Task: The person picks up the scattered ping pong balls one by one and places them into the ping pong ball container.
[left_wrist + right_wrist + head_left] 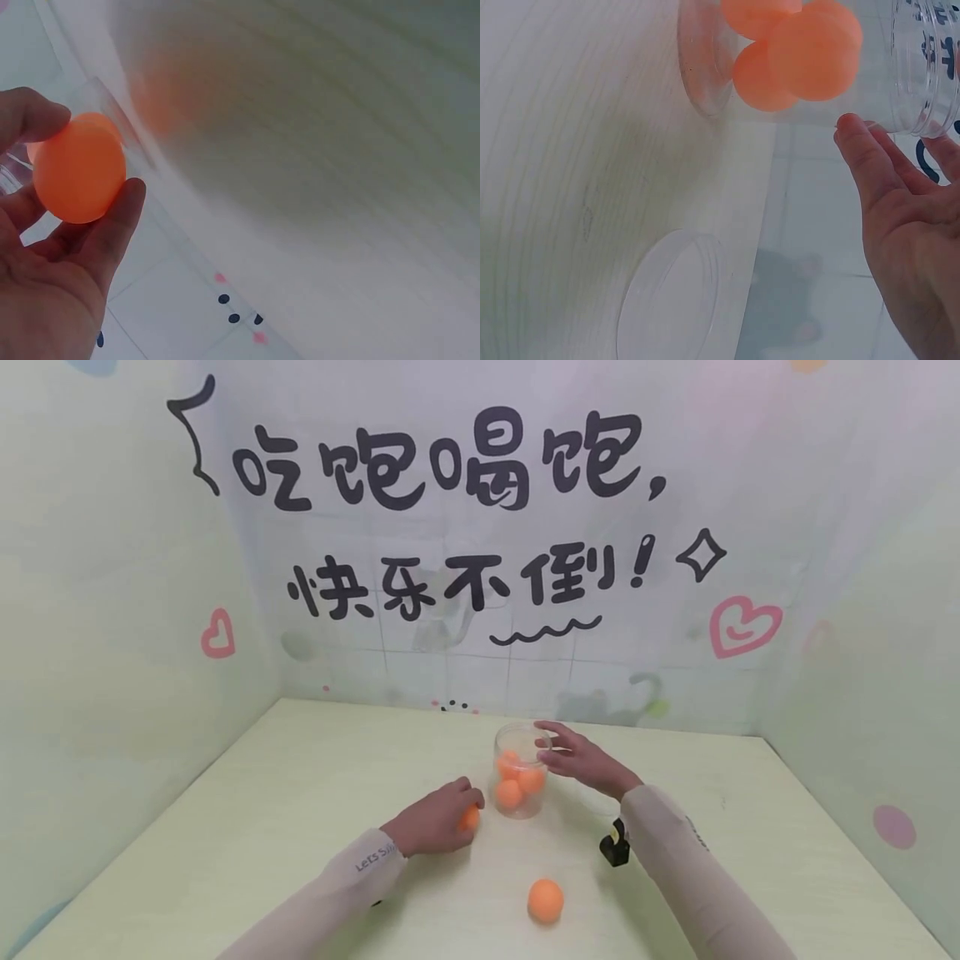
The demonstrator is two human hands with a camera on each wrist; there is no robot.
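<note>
My left hand pinches an orange ping-pong ball between thumb and fingers, just left of a clear plastic jar. The jar stands upright and uncovered, with several orange balls inside. Around the jar's neck, my right hand holds it from the right, thumb on the near side and fingers toward the back. Part of the right fingers is hidden behind the jar in the right wrist view. Another orange ball rests on the table in front of the jar.
A clear round lid lies on the pale table, right of the jar and faint in the head view. Printed wall panels border the table at the back and sides. A black device sits at the right wrist.
</note>
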